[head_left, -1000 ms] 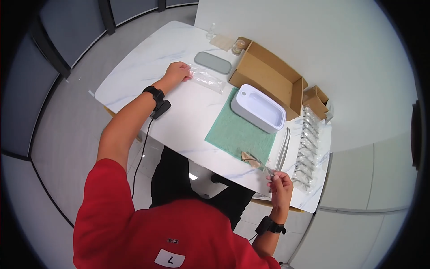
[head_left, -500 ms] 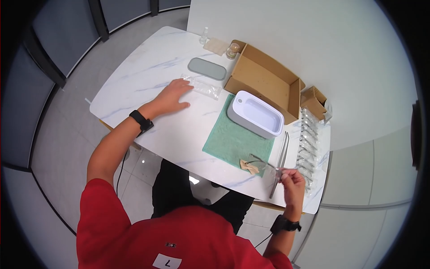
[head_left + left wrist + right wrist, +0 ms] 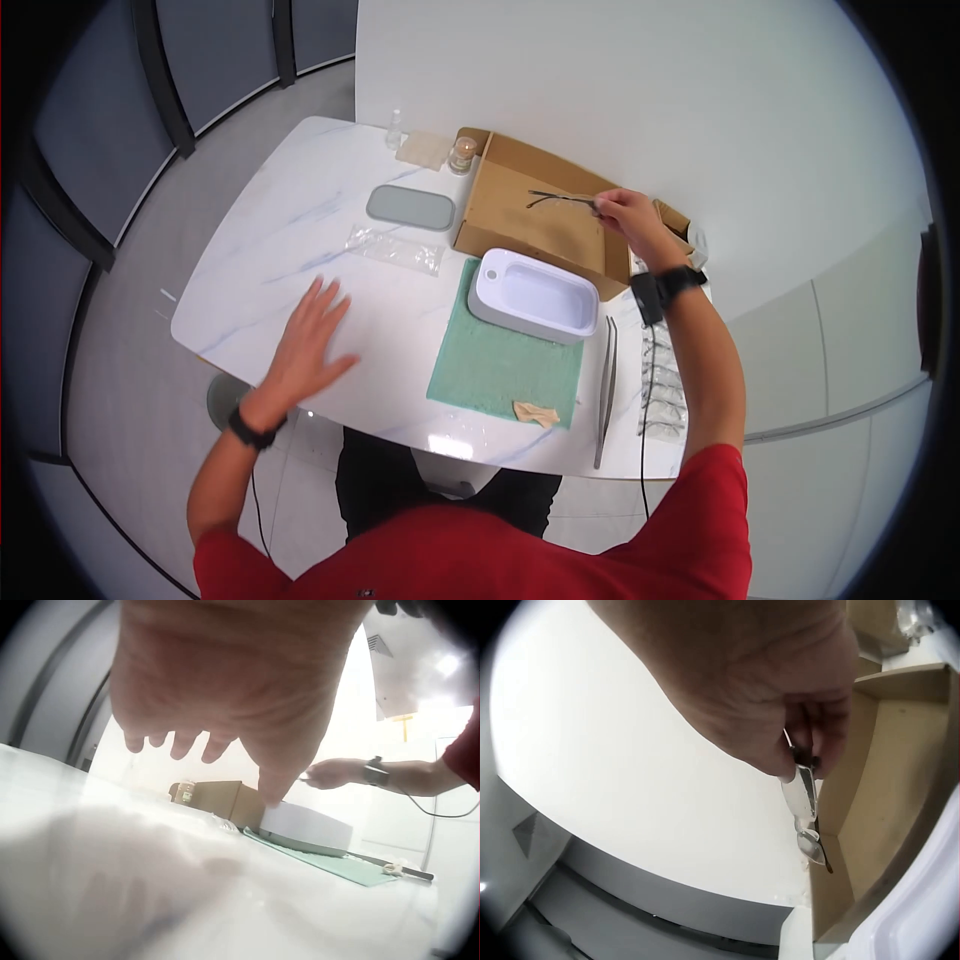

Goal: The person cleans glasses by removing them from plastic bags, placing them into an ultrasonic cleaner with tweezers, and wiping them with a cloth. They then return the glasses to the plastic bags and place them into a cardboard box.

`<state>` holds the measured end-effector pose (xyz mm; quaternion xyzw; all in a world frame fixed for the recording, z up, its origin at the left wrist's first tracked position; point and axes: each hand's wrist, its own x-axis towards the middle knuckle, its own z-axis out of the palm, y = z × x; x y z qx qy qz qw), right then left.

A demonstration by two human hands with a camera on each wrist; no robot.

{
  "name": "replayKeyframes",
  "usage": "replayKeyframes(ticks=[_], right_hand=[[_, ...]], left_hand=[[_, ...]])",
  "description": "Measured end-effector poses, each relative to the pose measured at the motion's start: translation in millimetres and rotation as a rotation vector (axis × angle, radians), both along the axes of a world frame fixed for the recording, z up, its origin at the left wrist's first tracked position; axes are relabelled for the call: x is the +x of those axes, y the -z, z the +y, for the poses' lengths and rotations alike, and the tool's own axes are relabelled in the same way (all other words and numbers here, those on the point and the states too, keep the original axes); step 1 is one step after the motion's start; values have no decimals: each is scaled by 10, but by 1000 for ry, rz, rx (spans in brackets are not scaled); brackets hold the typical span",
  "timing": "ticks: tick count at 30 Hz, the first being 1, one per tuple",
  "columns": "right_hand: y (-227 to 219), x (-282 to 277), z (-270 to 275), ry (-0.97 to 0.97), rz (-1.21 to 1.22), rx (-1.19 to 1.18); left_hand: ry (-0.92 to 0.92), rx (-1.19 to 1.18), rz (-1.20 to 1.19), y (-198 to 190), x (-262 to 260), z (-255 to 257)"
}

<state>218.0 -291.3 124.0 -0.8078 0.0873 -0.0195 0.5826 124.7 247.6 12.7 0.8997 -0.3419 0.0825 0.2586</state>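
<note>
In the head view my right hand pinches a pair of eyeglasses over the open cardboard box. The right wrist view shows thumb and fingers on one end of the glasses, with the clear lenses hanging down. My left hand holds nothing; its fingers are spread above the white table. Ahead of that hand lies a clear plastic sleeve. A pale lavender tub stands on a green towel, and a crumpled beige cloth lies near the towel's front edge.
Long metal tweezers lie right of the towel, beside a row of bagged glasses. A grey oval lid, a jar, a small bottle and a beige cloth square are farther back. A smaller cardboard box stands behind my right wrist.
My right hand has carried the glasses from the table's front right up over the cardboard box. My left hand has let go of the plastic sleeve and drawn back toward me.
</note>
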Motion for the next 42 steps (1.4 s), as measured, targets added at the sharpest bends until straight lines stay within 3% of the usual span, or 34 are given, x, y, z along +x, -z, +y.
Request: replayKeyframes(ticks=[4,8,20,24,32,37,42], right_hand=[[455,877,-24,-19,106,1],[843,1435,-28,0,159,33],[1477,2110,-219,172,162,-238],[1593,2147,-231,234,54,-204],[1027,1466,-134,151,78,-133],[380,718,-245,-16,47,91],[-603,-827,-236,-75,-33,44]], left_hand=[[-107,38,33,91,-491,176],[-160,104,24,250,-614,166],[-197,149,-28,342,-563,137],[-183,150,-43,374,-549,150],[-195,134,-65,336,-590,112],[-192,177,-103,355,-601,79],[-151,156,-213,503,-600,81]])
